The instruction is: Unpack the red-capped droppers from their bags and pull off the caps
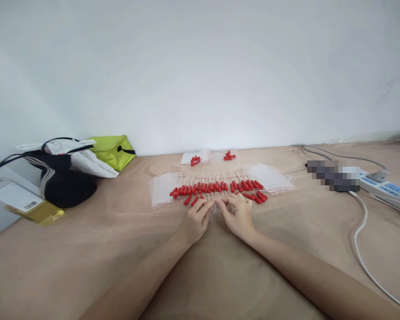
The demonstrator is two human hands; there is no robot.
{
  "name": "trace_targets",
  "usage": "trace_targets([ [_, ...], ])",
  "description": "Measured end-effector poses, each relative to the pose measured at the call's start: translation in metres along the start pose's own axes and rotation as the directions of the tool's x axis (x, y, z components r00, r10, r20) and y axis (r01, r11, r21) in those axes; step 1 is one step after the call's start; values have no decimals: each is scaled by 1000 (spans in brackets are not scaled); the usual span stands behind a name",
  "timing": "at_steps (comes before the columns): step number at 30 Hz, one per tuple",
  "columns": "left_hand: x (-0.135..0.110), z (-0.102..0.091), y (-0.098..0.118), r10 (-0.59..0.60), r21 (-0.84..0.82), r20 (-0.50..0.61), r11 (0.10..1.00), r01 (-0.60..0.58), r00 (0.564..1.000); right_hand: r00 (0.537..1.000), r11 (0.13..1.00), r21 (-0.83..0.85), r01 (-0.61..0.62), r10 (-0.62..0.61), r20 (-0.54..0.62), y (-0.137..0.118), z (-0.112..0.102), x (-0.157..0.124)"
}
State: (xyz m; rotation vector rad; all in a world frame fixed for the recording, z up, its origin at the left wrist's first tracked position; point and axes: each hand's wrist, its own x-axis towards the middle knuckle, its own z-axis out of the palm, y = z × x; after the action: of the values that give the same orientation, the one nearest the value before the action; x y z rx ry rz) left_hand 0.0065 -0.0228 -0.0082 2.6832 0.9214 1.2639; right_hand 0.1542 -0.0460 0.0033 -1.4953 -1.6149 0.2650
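Note:
My left hand [196, 218] and my right hand [236, 214] meet at the fingertips in the middle of the table. Both are closed in a pinch, and what lies between the fingers is too small to make out. Under and between them lie several thin clear tubes [214, 216]. Just beyond my fingers runs a row of droppers [205, 187] with red rubber bulbs, their pale stems pointing toward the wall. Loose red bulbs [188, 200] lie beside my left hand, and more red bulbs [260, 196] are to the right of my right hand.
Clear zip bags [165, 189] lie left of the row, with another stack of bags [271, 178] at right. Small bags with red bulbs [195, 160] lie near the wall. A dark cap [68, 189], yellow-green pouch [111, 151], power strip [386, 186] and white cable [356, 240] flank the table.

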Motion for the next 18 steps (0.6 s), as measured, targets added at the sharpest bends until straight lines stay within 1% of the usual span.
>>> trace_targets([
  [3, 1, -3, 3, -7, -7, 26, 1000, 7, 1000, 993, 993, 15, -115, 115, 16, -3, 0, 10],
  [5, 4, -8, 1, -37, 35, 19, 999, 36, 999, 980, 981, -26, -191, 192, 45, -3, -4, 22],
  [6, 6, -12, -1, -65, 75, -7, 995, 65, 998, 970, 973, -63, -224, 228, 79, -1, -7, 28],
  [8, 10, -20, -11, -148, 180, -94, 970, 163, 984, 944, 953, -163, -255, 282, 171, 3, -12, 41],
  [10, 12, -29, -24, -247, 290, -176, 912, 290, 953, 925, 930, -292, -224, 297, 237, 8, -15, 49],
  [12, 13, -36, -38, -317, 392, -195, 842, 370, 928, 920, 902, -399, -165, 287, 267, 11, -15, 53],
  [15, 13, -40, -51, -353, 479, -149, 791, 380, 924, 926, 863, -495, -98, 261, 273, 11, -11, 52],
  [18, 15, -38, -54, -323, 521, -105, 788, 329, 941, 942, 832, -552, -59, 229, 245, 9, -5, 48],
])
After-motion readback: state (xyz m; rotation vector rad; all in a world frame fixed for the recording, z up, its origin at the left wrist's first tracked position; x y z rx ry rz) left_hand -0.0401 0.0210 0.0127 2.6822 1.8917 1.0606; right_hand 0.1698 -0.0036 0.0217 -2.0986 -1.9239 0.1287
